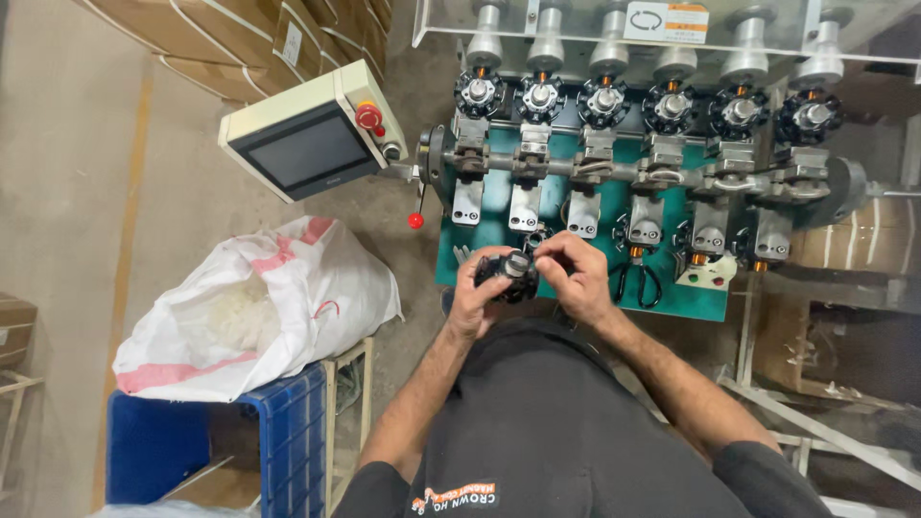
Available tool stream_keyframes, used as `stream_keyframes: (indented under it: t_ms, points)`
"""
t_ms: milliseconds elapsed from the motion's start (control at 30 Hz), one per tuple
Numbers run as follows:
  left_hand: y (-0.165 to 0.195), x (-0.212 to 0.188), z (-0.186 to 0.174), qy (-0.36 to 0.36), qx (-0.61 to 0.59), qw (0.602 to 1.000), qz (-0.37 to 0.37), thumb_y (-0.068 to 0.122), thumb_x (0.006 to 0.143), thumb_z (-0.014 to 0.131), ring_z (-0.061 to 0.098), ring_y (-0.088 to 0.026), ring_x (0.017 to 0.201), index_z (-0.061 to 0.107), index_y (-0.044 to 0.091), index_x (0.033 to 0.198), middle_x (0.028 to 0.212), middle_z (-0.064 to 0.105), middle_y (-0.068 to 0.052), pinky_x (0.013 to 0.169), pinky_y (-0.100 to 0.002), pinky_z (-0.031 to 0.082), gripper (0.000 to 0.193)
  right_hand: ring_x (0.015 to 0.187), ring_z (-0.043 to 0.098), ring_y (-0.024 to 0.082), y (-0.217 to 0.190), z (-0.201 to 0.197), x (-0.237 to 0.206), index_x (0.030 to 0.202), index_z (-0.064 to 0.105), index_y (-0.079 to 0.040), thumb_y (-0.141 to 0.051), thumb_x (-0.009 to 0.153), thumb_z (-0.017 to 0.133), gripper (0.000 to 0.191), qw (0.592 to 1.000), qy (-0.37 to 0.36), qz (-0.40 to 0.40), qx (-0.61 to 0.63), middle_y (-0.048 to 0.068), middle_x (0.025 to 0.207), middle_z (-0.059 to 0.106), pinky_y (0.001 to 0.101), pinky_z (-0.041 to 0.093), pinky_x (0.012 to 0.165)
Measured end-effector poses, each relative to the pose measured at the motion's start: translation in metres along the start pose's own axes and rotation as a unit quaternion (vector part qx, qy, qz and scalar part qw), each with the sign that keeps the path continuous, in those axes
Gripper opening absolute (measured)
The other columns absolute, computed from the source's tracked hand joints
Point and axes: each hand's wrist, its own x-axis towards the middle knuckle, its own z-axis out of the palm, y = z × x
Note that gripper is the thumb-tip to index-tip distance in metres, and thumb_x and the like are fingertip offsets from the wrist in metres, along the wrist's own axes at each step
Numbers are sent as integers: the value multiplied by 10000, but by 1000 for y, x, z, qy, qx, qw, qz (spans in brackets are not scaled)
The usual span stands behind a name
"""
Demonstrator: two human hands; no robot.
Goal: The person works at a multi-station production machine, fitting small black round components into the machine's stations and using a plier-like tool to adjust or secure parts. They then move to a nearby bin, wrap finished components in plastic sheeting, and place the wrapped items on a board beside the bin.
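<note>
Left hand (477, 293) cups black bobbin holder (515, 276) near green machine deck (499, 225), fingers closed round it, steadying. Right hand (576, 278) pinches its top, likely for fine work. Scissors (638, 284) lie just right; white sack (259, 307) sits left.

Both forearms reach forward, left hand (480, 288) and right hand (574, 273) curled close together, fingertips meeting.

Dark screen (305, 152) left, white-orange label (666, 21) top, cartons (240, 38) behind.
</note>
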Motion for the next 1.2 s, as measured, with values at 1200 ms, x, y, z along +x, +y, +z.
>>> stream_keyframes:
  t_ms: [1200]
  points:
    - [-135,120,-45,51,385,865,-319,415,950,626,657,-288,817,572,122,1360,1166,670,-167,617,-486,565,506,799,731,242,163,26,-38,1313,635,-196,-732,878,620,690,771,146,618,-49,73,1062,738,403,601,608]
